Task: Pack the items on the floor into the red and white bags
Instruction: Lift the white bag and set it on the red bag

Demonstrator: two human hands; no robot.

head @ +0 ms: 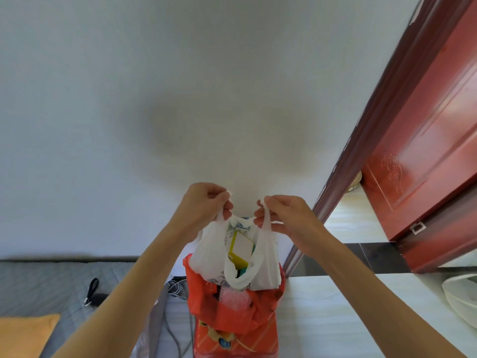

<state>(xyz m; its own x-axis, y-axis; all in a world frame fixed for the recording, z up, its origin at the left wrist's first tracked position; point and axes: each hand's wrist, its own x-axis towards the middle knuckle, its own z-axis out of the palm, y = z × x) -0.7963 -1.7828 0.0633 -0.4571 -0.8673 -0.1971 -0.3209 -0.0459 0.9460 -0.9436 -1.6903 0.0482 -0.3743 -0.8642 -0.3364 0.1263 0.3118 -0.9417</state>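
While both arms reach forward from the bottom of the view, the left hand (pixel 206 202) pinches one handle of the white bag (pixel 214 257) with curled fingers, and the right hand (pixel 281 215) pinches the other handle the same way. The two hands are near each other, holding the bag's mouth open and raised in front of a plain pale wall (pixel 154 86). Inside the white bag a yellow-edged box (pixel 241 248) stands tilted, with patterned packaging beside it that is too crumpled to identify. The red bag (pixel 232 316) sits directly below, on the pale floor (pixel 335 306), its mouth open and showing what may be a spiral-bound notebook and some pink wrapping. To the left lies a grey mattress (pixel 51 282) bearing an orange cushion (pixel 25 334) and a small black strap (pixel 93 290); grey cables (pixel 178 288) trail between the mattress and the red bag. On the right a red-brown door (pixel 426 151) stands open in its frame, with a dark threshold strip below it. A white basin (pixel 462 298) rests on the floor at the right edge.
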